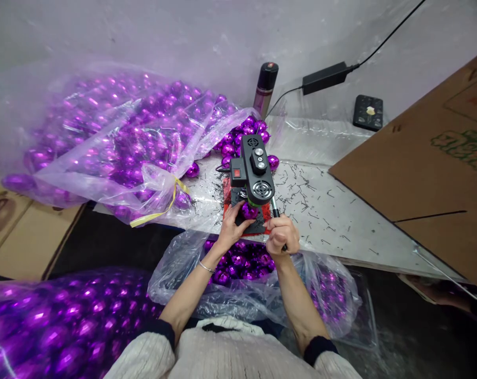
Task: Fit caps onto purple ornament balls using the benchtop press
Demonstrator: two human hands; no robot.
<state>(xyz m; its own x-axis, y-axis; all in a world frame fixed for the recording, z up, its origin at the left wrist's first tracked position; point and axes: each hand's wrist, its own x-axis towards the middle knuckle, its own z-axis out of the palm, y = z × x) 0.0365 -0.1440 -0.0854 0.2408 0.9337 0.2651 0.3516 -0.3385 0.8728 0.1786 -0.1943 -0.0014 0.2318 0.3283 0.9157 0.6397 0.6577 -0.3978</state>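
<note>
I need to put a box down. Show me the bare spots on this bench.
Barest: bench top between the black machine and cardboard sheet, though littered with small metal bits. Crowded: big bag of purple balls fills the left; loose balls behind the machine; both hands in front.

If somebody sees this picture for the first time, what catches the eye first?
Shiny purple balls in clear plastic bags fill the left side. At centre, a small black machine stands on the table; the left hand holds one purple ball under it, while the right hand grips its lever.
</note>
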